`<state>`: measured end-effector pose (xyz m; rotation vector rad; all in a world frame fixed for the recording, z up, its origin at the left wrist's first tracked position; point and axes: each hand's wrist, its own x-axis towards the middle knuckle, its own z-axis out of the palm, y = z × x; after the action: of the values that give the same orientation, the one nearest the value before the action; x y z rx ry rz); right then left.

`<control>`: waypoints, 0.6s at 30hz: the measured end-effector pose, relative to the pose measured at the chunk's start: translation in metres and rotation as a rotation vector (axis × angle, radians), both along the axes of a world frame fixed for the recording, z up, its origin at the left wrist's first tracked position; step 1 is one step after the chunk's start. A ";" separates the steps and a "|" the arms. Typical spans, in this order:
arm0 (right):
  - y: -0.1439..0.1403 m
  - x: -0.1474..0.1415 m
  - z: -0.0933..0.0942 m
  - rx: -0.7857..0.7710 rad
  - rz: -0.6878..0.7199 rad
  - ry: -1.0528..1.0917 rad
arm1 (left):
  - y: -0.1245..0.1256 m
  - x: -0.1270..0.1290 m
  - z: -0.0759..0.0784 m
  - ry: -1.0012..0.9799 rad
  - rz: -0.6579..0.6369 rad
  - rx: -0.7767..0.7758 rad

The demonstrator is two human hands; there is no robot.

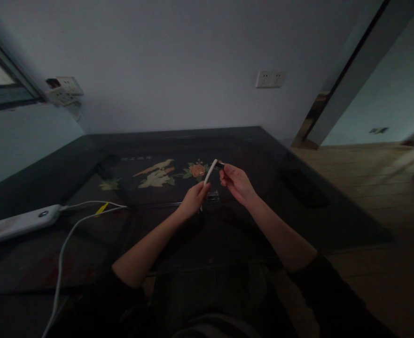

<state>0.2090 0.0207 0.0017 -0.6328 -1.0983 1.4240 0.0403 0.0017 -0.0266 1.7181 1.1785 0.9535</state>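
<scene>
Dark sleeves (333, 293) reach toward the painted flower (197, 170), the left hand (192, 199) gripping a white strip (210, 172) just right of it, the right hand (238, 183) pinching a small black piece (220, 165) by the strip's upper end. A clear object (213, 197) sits nearer than the flower, a white elongated device (25, 222) well left of it.

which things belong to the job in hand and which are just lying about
Likely in use:
white strip in the left hand
black piece in the right hand
perhaps the clear item nearby

Apparently lying about:
power strip
white cord
yellow tag
dark flat object
</scene>
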 end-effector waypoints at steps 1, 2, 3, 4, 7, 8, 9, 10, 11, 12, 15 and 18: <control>0.000 0.000 0.000 0.001 0.003 0.001 | 0.000 0.000 0.000 -0.005 -0.005 -0.001; 0.000 0.000 0.000 0.002 0.004 0.000 | -0.001 0.000 0.000 -0.010 -0.013 -0.003; 0.000 0.000 0.000 0.002 0.002 -0.003 | -0.001 0.000 0.001 -0.015 -0.020 -0.004; 0.000 0.000 0.000 0.003 -0.001 -0.005 | -0.002 0.000 0.001 -0.016 -0.026 -0.003; -0.001 -0.001 0.000 0.009 -0.016 -0.011 | -0.003 0.000 0.002 0.008 -0.034 0.011; -0.001 -0.001 0.001 0.010 -0.021 -0.012 | -0.003 0.000 0.003 0.018 -0.033 0.021; -0.001 -0.001 0.001 0.010 -0.027 -0.013 | -0.004 0.000 0.003 0.027 -0.033 0.032; -0.001 -0.001 0.001 0.009 -0.032 -0.014 | -0.005 0.001 0.003 0.035 -0.036 0.039; -0.001 -0.001 0.002 0.006 -0.035 -0.014 | -0.006 0.001 0.004 0.041 -0.041 0.043; -0.001 -0.001 0.002 0.004 -0.037 -0.014 | -0.007 0.002 0.004 0.047 -0.044 0.043; -0.001 0.000 0.002 0.005 -0.035 -0.008 | -0.011 0.004 0.006 0.063 -0.056 0.032; 0.000 0.000 0.001 0.015 -0.035 0.006 | -0.014 0.005 0.007 0.087 -0.080 0.045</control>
<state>0.2089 0.0202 0.0028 -0.6342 -1.0875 1.3862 0.0458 -0.0122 -0.0200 1.8450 1.1416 0.8707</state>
